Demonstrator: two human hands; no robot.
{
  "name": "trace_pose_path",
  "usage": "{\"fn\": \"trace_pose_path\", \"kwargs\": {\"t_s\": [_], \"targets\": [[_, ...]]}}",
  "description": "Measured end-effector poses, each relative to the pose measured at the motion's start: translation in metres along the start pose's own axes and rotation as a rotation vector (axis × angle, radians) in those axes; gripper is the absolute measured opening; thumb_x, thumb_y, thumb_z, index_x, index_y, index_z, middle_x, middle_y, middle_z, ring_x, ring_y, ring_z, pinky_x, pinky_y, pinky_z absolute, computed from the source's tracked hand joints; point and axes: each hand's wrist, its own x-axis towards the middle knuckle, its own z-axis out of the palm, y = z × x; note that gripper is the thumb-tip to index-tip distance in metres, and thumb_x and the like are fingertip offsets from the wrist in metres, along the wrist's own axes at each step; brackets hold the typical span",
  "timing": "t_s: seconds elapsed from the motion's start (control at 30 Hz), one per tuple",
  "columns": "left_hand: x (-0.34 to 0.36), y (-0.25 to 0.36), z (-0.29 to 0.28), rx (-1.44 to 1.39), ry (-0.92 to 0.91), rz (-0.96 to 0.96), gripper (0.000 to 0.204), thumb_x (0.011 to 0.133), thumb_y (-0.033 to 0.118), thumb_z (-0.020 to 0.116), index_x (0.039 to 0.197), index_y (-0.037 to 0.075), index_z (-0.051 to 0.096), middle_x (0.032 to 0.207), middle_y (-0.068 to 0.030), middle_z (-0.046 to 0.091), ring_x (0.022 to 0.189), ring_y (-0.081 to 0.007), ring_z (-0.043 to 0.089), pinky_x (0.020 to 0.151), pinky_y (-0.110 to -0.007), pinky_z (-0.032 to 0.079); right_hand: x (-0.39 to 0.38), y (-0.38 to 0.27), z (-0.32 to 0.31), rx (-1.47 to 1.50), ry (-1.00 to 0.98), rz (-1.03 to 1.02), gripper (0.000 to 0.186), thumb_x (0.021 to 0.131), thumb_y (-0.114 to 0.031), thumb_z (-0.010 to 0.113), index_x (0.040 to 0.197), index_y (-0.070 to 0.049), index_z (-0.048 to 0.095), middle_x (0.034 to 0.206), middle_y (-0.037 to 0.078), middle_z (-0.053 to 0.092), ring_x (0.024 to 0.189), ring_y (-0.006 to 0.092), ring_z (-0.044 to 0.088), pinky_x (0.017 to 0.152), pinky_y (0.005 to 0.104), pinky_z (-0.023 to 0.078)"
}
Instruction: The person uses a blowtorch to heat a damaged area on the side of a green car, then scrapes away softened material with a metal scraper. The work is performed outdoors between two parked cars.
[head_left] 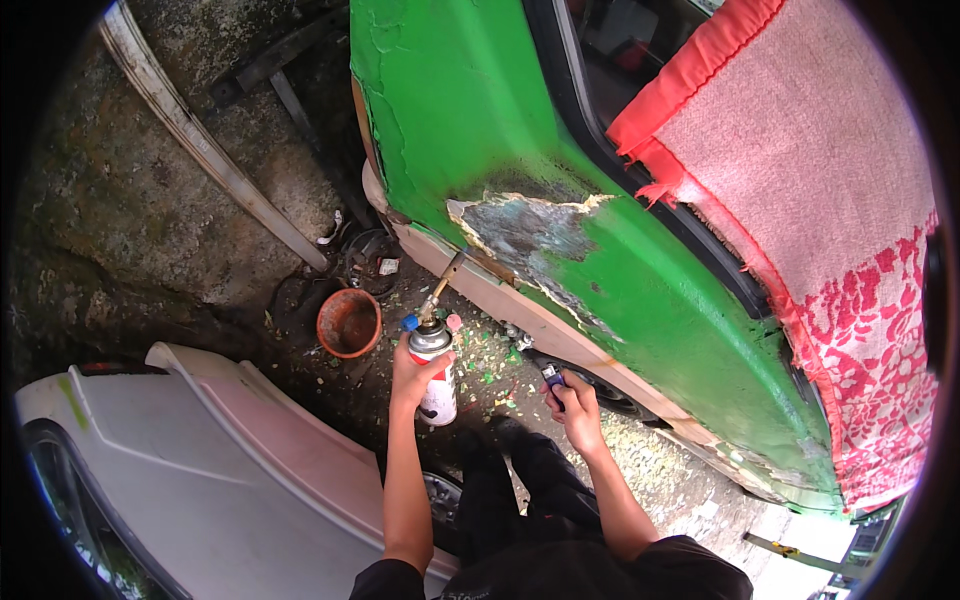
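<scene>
In the middle of the frame, the person's left hand is clamped around a white-and-red cylindrical gas can, held roughly upright just left of centre. On top of the can sits a slim brass-coloured torch nozzle with a blue knob at its base (whether a flame burns at the tip, I cannot tell). The nozzle slants up and to the right, its tip close to the lower edge of a bright green painted car body, which fills the upper centre and right; contact cannot be made out. Just right of centre, the right hand is closed on a small dark-blue lighter with a silvery top, well apart from the can. Above the nozzle, a ragged bare grey patch breaks the green paint, dark smudges along its upper edge. A red-and-white patterned towel drapes over the car at the right, a round terracotta-coloured pot stands left of the nozzle, and a silver-grey car occupies the lower left.
</scene>
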Motion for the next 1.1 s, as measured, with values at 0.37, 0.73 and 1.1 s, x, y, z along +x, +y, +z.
{"fn": "trace_pose_path", "kwargs": {"t_s": [0.37,0.73,1.1], "targets": [[-0.001,-0.002,0.004,-0.01,0.011,0.004,0.047,0.07,0.002,0.081,0.109,0.004,0.055,0.097,-0.005,0.065,0.085,-0.0138,0.064,0.078,-0.029,0.051,0.001,-0.002,0.0,-0.019,0.014,0.003,0.019,0.094,-0.011,0.044,0.09,0.001,0.058,0.063,-0.004,0.041,0.054,0.0046,0.032,0.048,0.0237,0.026],[-0.002,0.004,0.0,-0.038,0.01,0.021,0.047,0.07,0.004,0.081,0.108,0.004,0.055,0.097,-0.0051,0.065,0.084,-0.0138,0.064,0.076,-0.03,0.051,0.002,0.001,0.001,-0.03,0.022,-0.006,0.019,0.094,-0.012,0.044,0.088,0.001,0.058,0.061,-0.004,0.04,0.054,0.0054,0.032,0.049,0.0248,0.026],[-0.014,0.002,-0.011,0.004,0.006,-0.001,0.046,0.07,0.003,0.081,0.108,0.002,0.056,0.094,-0.005,0.065,0.083,-0.0139,0.064,0.077,-0.029,0.052,0.004,0.001,0.003,-0.033,0.016,-0.006,0.02,0.094,-0.012,0.044,0.088,0.001,0.058,0.061,-0.004,0.04,0.054,0.0051,0.032,0.049,0.0247,0.026]]}}
